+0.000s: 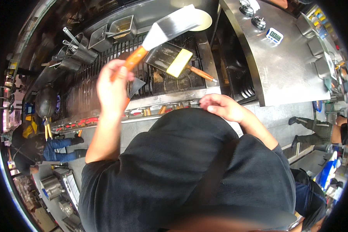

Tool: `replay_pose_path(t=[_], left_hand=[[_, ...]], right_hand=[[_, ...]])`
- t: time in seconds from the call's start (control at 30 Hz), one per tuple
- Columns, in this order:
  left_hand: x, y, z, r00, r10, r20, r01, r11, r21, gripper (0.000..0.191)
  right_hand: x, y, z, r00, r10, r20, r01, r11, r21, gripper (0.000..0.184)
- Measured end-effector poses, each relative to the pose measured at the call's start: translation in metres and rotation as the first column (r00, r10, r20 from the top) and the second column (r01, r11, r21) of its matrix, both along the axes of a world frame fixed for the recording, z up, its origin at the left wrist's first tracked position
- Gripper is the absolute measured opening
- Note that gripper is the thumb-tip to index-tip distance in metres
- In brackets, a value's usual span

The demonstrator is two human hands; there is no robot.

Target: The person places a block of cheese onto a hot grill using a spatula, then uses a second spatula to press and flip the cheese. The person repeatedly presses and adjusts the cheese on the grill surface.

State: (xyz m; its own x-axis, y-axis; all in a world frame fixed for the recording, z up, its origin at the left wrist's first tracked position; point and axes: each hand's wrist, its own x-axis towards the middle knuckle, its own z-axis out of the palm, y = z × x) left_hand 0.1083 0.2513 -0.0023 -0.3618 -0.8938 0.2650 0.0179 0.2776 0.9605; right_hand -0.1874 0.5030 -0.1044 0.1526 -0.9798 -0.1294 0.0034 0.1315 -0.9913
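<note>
My left hand [113, 84] is closed around the orange wooden handle of a wide metal turner [165, 30], raised over the range. The turner's blade overlaps a pale round plate or bowl [203, 20] behind it. A second metal blade [137, 86] with an orange handle shows beside my left wrist; whether that hand also holds it I cannot tell. My right hand [221, 107] is near my apron at the range's front edge, fingers curled loosely, with nothing visible in it. On the burner grate between them lies a dark rectangular pan [162, 56] with a wooden handle, a yellow rectangular block or slab [179, 63] across its edge.
Metal containers with utensils [85, 49] and steel insert pans [123, 27] line the range's back left. To the right is a steel counter [295, 72] with a digital timer [274, 36] and two call bells [258, 22]. Other people stand at far left [61, 149], far right and lower right.
</note>
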Motion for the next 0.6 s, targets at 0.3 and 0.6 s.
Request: replay_pose_path(t=[0.3,0.6], left_hand=[[-0.025,0.047,-0.062,0.667,-0.642,-0.379,0.744,0.608,0.279,0.032],[0.171,-0.058,-0.204,0.499,-0.805,-0.320,0.645,0.098,0.758,0.053]], right_hand=[[0.111,-0.121,0.036,0.696,-0.201,0.689,0.179,0.978,0.105,0.046],[0.056,-0.044,0.051,0.789,-0.591,0.168,0.586,0.806,0.083,0.025]])
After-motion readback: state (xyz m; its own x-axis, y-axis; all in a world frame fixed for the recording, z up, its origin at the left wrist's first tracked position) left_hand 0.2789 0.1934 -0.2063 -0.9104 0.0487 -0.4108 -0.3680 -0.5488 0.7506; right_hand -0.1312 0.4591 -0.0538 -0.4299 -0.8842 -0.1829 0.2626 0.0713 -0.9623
